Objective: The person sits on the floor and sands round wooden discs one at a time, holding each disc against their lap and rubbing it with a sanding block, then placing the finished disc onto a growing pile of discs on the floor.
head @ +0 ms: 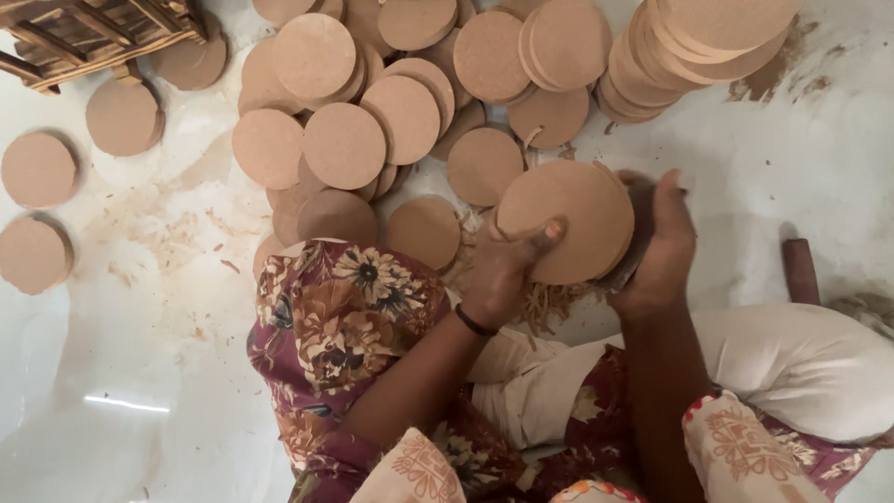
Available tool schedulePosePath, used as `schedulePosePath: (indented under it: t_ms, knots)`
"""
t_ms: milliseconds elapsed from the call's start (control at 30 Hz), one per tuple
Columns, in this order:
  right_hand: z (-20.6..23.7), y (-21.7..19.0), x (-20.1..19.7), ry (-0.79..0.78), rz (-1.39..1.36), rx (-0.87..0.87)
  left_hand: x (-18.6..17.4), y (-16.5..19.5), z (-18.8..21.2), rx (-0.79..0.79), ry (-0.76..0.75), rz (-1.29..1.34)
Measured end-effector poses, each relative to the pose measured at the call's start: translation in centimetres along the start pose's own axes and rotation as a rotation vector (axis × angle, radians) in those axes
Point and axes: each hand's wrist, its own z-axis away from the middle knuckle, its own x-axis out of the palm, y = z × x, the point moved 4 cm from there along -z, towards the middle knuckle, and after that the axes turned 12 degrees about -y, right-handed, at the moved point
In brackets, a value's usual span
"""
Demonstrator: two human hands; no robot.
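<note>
While the left hand (498,275) presses its fingers against the face of a round brown disc (565,222), holding it upright on edge just above the floor, the right hand (659,247) is wrapped tightly around a dark tool (631,253) laid against the disc's right rim. A black band (473,322) circles the left wrist. Pale shavings (545,300) lie under the disc, between the hands and the person's folded knee in floral cloth (340,321). Beyond the held disc a loose heap of discs (372,121) spreads flat across the white floor (158,335), crowding close to the work; a neater stack (689,51) rises at the upper right. Single discs (37,169) lie well apart at the left, near a wooden frame (88,33). A brown cylinder (799,270) rests on the floor right of the right hand.
</note>
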Motion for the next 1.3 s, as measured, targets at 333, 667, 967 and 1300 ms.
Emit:
schedulePosePath:
  t_ms: [333,667,967,1300]
  knots:
    - [2.4,0.2,2.5,0.202,1.332,-0.316,-1.3,-0.6,-0.1,0.031,-0.018,-0.227]
    - [0.1,1.7,0.4,0.029,-0.025,0.247,-1.4,0.2,-0.6,-0.064,-0.148,-0.179]
    - [1.6,-2.4,1.2,-0.093,0.578,-0.17,-1.7,0.7,-0.4,-0.068,-0.16,-0.262]
    - [-0.5,1.4,-0.9,0.055,0.038,0.036,-0.3,-1.4,-0.3,0.031,-0.007,0.062]
